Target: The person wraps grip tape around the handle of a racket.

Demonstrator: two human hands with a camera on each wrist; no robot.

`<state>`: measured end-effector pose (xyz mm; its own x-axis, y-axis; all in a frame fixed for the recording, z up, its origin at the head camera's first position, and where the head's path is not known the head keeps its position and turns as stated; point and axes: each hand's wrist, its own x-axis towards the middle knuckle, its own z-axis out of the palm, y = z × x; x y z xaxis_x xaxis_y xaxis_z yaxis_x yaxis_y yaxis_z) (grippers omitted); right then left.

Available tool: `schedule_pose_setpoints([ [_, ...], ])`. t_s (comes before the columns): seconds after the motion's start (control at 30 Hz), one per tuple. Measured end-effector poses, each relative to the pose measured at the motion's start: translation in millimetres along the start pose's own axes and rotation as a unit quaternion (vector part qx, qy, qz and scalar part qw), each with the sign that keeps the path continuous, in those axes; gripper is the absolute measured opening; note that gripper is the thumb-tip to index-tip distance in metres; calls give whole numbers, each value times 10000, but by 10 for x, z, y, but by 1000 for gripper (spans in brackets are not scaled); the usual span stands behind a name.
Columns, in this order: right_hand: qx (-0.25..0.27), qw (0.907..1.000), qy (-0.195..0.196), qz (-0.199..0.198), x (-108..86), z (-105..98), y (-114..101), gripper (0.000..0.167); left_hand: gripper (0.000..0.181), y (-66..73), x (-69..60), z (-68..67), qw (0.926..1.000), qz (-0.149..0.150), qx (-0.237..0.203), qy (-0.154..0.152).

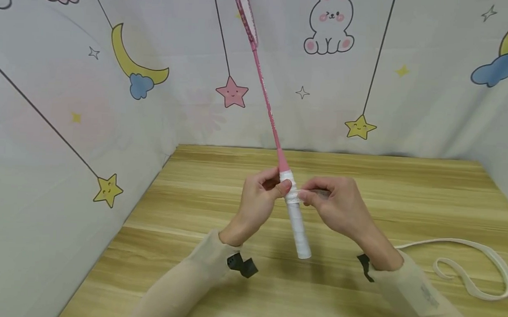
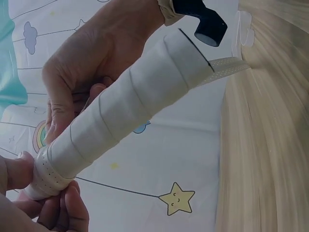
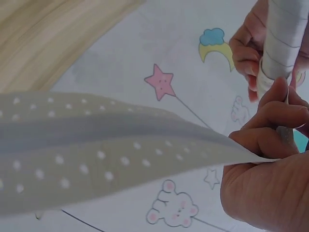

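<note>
A pink racket [image 1: 266, 98] is held tilted above the wooden table, its white handle [image 1: 298, 230] pointing down. My left hand [image 1: 258, 198] grips the upper handle, thumb across the front, where perforated white tape [image 2: 48, 174] is wound round it. Just right of the handle, my right hand [image 1: 338, 203] pinches the tape close to the wound part. From that hand the loose perforated strip [image 3: 96, 154] runs off, wide in the right wrist view. Smooth white wrapping covers the lower handle [image 2: 130, 101].
The strip's far length lies curled on the wooden table [image 1: 185, 212] at the right, its loop [image 1: 496, 260] near the right forearm. A white cloth with cartoon stars, moons and a rabbit [image 1: 331, 21] stands behind and at the left. Dark wrist mounts [image 1: 242, 264] sit at both cuffs.
</note>
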<state>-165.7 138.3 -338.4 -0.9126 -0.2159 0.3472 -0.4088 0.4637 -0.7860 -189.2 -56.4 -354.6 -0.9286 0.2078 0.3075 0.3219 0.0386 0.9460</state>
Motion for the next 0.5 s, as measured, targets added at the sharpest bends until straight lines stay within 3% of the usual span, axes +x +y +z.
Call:
schedule_pose_setpoints([
  [0.27,941,9932,-554,409,43,-41,98,7,28,-39,11,7,9973,-238,-689,-96],
  [0.5,1313,9852,-797,763,48,-87,104,13,32,-26,7,-3,9959,-212,-841,-257],
])
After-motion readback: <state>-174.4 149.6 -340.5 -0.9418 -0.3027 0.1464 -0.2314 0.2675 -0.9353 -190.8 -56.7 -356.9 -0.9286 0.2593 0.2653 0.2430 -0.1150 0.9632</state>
